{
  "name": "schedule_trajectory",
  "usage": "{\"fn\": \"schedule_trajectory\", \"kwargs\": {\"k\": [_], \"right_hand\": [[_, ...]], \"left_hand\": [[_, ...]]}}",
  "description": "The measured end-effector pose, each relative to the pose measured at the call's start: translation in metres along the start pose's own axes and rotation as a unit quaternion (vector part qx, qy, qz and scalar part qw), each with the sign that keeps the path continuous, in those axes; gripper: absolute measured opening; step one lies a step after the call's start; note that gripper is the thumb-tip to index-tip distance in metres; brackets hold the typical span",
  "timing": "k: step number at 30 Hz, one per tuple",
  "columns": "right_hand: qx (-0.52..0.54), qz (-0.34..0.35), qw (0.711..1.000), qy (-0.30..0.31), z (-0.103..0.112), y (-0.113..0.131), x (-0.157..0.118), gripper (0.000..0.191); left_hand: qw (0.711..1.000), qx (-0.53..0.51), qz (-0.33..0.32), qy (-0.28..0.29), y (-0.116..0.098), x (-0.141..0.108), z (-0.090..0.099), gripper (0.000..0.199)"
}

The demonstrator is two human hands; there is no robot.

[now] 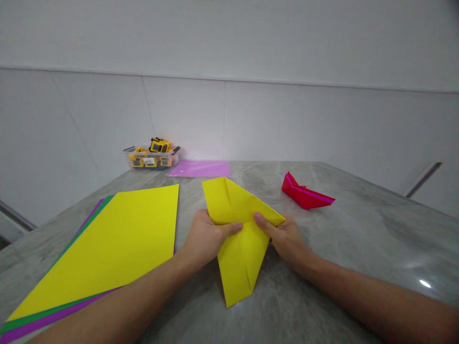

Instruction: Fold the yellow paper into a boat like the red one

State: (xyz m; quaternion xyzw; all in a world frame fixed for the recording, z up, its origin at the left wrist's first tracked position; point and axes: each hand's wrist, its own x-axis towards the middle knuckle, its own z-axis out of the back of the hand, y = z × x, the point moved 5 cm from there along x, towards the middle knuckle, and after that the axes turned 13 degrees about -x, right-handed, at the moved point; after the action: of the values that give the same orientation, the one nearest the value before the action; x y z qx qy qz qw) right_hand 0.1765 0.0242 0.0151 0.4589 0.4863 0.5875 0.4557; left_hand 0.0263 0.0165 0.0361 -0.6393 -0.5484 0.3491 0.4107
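Both hands pinch one folded yellow sheet [238, 239] at table centre: left hand [204, 239] grips its 9 o'clock edge, right hand [285, 236] its 3 o'clock edge. Several creases look made, yet the shape seems unfinished. A red paper boat [304, 195] sits at 1 o'clock, coloured sheets [107, 243] at 9 o'clock, on a grey marble table [358, 229] against white walls [287, 114]

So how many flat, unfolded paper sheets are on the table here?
4 visible. Three are stacked at the left: a yellow sheet on top, a green sheet and a purple sheet showing only as edges below. A pink sheet lies at the far side. The stack may hide more.
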Motion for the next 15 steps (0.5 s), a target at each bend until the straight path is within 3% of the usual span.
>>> {"fn": "schedule_trajectory", "kwargs": {"k": [4, 10, 15], "right_hand": [[-0.008, 0.003, 1.0, -0.028, 0.001, -0.004, 0.002, 0.038], [0.016, -0.004, 1.0, -0.016, -0.001, -0.007, 0.01, 0.044], [-0.041, 0.016, 0.999, -0.018, 0.001, -0.008, 0.016, 0.041]], "left_hand": [[1.0, 0.006, -0.006, 0.003, 0.0, -0.001, 0.001, 0.024], [1.0, -0.011, 0.003, 0.002, 0.001, 0.0, 0.001, 0.024], [1.0, -0.008, 0.012, -0.018, 0.004, 0.002, 0.004, 0.026]]}}
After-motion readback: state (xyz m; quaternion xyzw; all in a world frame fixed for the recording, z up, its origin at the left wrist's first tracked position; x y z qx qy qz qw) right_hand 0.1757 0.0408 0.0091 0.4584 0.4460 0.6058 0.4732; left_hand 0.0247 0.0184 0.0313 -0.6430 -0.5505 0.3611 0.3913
